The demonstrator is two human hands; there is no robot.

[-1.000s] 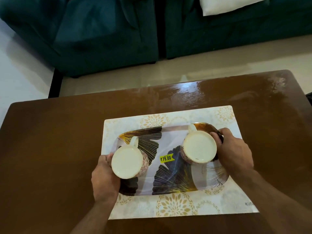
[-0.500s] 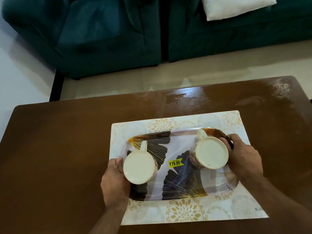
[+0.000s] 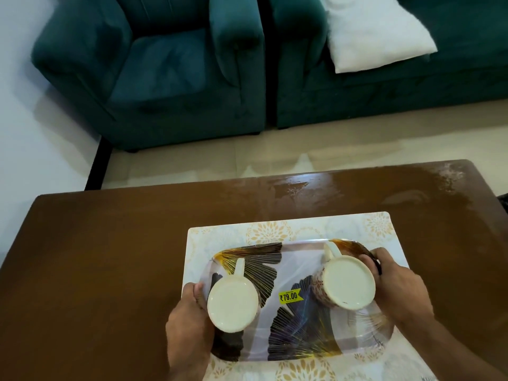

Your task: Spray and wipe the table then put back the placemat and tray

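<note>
A white tray [image 3: 299, 334] with dark and gold leaf prints and a yellow price sticker lies on a cream placemat [image 3: 269, 231] with gold flowers, on the brown wooden table [image 3: 110, 265]. Two cream mugs stand on the tray, one at the left [image 3: 233, 305] and one at the right [image 3: 347, 284]. My left hand [image 3: 189, 323] grips the tray's left end. Its right end is gripped by my right hand [image 3: 398, 290]. I cannot tell whether the tray rests on the placemat or is held just above it.
Wet streaks shine on the table's far right part [image 3: 343, 188]. Beyond the table stand a teal armchair [image 3: 165, 70] and a teal sofa [image 3: 412, 89] with a white cushion [image 3: 373, 34]. Pale floor lies between them and the table.
The view has tilted up and left, so table, tray and hands sit lower and further right in the frame. Both hands keep the same grip on the tray ends.
</note>
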